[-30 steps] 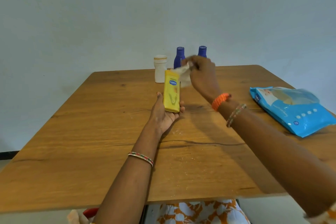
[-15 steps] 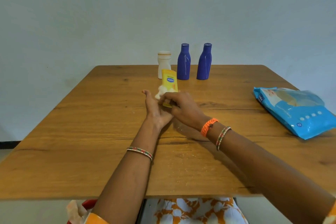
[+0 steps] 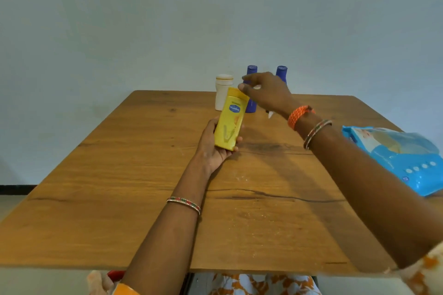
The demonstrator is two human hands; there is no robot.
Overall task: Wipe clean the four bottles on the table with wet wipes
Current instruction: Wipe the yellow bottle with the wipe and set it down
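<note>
Left hand [image 3: 213,143]: your grip is curled round the lower part of the yellow bottle [image 3: 231,118], thumb on its left edge and fingertips showing at its right edge, just above the middle of the frame.
Yellow bottle: held clear of the tabletop [image 3: 143,175], tilted with its top leaning up and to the right; a blue oval label sits on its upper front.
Right hand [image 3: 266,93]: it hovers at the top of the yellow bottle, fingers curled, reaching in from the lower right of the frame.
Wet wipe [image 3: 270,114]: only a small white tip shows below your right palm, with a white glint between the fingers; your grip looks closed round it, though most of it is hidden.
White bottle [image 3: 221,92]: upright at the far edge of the tabletop, just behind and left of the yellow bottle's top.
Blue bottles: two stand upright at the far edge; the left blue bottle [image 3: 251,70] and the right blue bottle [image 3: 281,70] are both largely hidden behind your right hand.
Wipes pack [image 3: 402,158]: blue, lying flat at the right edge of the frame, well apart from the bottles.
Wrists: an orange band [image 3: 299,115] and a bangle on the right, a beaded bangle on the left.
</note>
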